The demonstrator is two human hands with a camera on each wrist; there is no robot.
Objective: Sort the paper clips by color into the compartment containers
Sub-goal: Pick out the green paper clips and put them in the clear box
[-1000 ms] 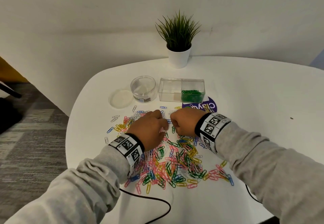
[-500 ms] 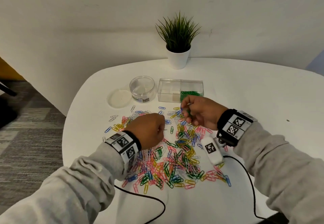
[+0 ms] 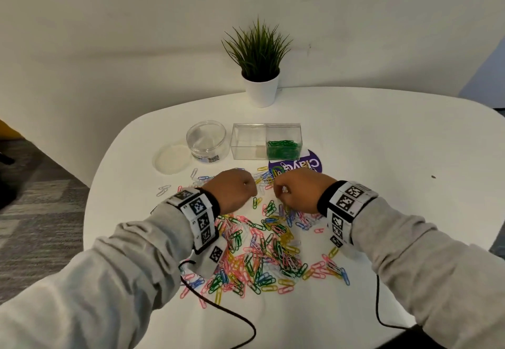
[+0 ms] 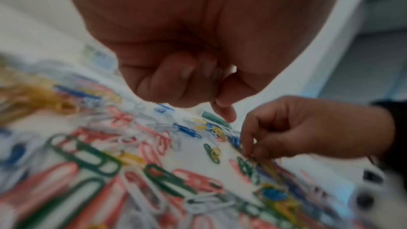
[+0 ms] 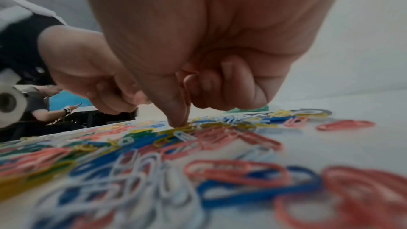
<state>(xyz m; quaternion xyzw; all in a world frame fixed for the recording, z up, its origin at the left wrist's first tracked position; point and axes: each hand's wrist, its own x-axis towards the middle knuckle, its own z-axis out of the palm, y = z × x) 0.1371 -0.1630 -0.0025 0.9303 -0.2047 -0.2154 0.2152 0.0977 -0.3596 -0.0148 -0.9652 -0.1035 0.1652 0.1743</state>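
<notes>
1. A flat round lid lies at the far left of the white table, touching a clear round tub just to its right.
2. The left hand hovers over the far edge of the paper clips. Its grip is curled tight, the thumb tip pointing down; whether it pinches a clip I cannot tell.
3. The paper clips lie in a mixed heap of pink, green, blue, yellow and white at the near middle of the table, with strays to the far left.
4. The clear box stands beyond the heap; its right compartment holds green clips.
5. The right hand is low over the heap, its grip pressed together, fingertips touching the clips.
6. A potted plant stands at the far edge.
</notes>
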